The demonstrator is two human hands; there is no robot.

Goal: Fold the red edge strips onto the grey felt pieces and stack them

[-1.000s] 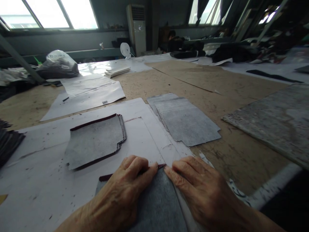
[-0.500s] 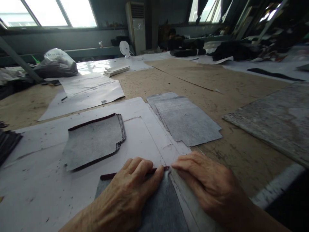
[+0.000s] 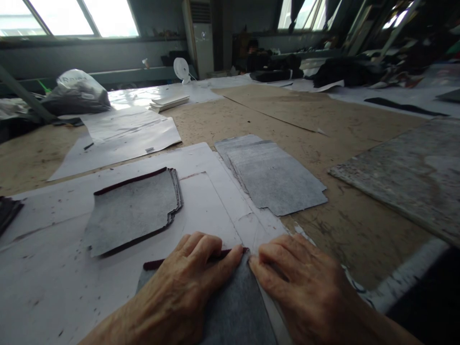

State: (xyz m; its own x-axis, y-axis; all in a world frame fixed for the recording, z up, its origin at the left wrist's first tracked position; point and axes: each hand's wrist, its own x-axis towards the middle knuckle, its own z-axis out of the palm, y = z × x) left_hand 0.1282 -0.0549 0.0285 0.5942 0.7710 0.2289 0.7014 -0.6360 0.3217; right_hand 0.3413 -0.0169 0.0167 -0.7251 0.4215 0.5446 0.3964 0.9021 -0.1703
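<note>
A grey fabric piece [image 3: 239,306] with a dark red folded strip along its far edge lies in front of me. My left hand [image 3: 189,282] presses on it, fingers curled over the strip and thumb near the strip's right end. Beside the piece's far right corner, my right hand [image 3: 305,282] has its fingers bent and drawn together; what its fingertips hold, if anything, is hidden. Farther left rests a stack of grey pieces [image 3: 134,211] with dark red edges. Another grey stack [image 3: 273,172], without red edging, lies beyond my hands to the right.
White paper [image 3: 46,249] covers the near part of the brown table [image 3: 223,120]. A speckled slab [image 3: 402,167] lies at the right. Farther back are a filled plastic bag [image 3: 81,91], a small white fan [image 3: 182,69] and dark cloth [image 3: 345,72].
My right hand has bent its fingers more and covers more of the pale strip beside the piece. My left hand stays on the red edge. The whole view has shifted slightly.
</note>
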